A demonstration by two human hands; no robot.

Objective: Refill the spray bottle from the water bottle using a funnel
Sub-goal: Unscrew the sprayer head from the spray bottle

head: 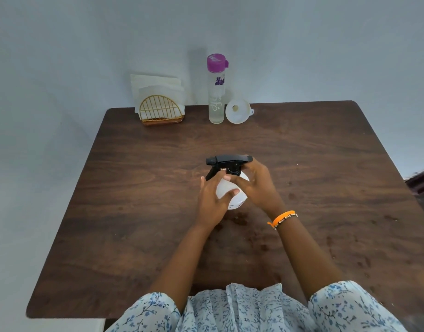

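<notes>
A white spray bottle (226, 189) with a black trigger head (227, 161) stands upright in the middle of the dark wooden table (134, 212). My left hand (212, 201) grips the bottle's white body from the left, thumb across its front. My right hand (255, 183) holds the black collar under the trigger head, fingers curled round it. A tall clear water bottle (216, 97) with a purple cap stands at the table's far edge. The white funnel (238, 111) lies on its side just right of that bottle.
A gold wire napkin holder (161, 110) with white napkins stands at the far left of the table's back edge, against the pale wall. An orange band is on my right wrist (281, 218). Small marks speckle the table's right side.
</notes>
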